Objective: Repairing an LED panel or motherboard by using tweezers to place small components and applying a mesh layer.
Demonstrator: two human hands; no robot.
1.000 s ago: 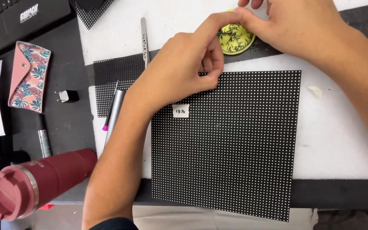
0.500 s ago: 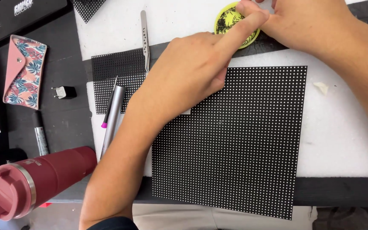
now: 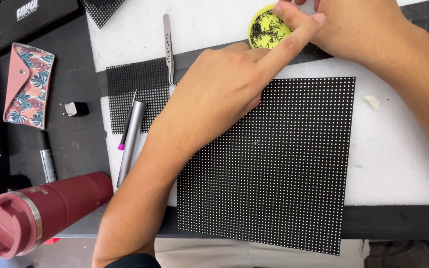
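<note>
A dark red insulated bottle [image 3: 31, 216] lies nearest, beside a black square dotted panel [image 3: 274, 173] on white foam [image 3: 398, 159]. The left hand [image 3: 219, 94] rests across the panel, forefinger extended to the round yellow dish [image 3: 266, 30] of tiny black parts, meeting the right hand [image 3: 343, 22], loosely curled at its rim, gripping nothing visible.

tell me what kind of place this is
Probably an electronics repair bench: a square black dotted LED panel on white foam, slim steel tweezers, and a round yellow dish of tiny black parts.

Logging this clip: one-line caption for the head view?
Both hands, left and right, meet at a small yellow dish of tiny dark bits above a black dotted panel.
</note>
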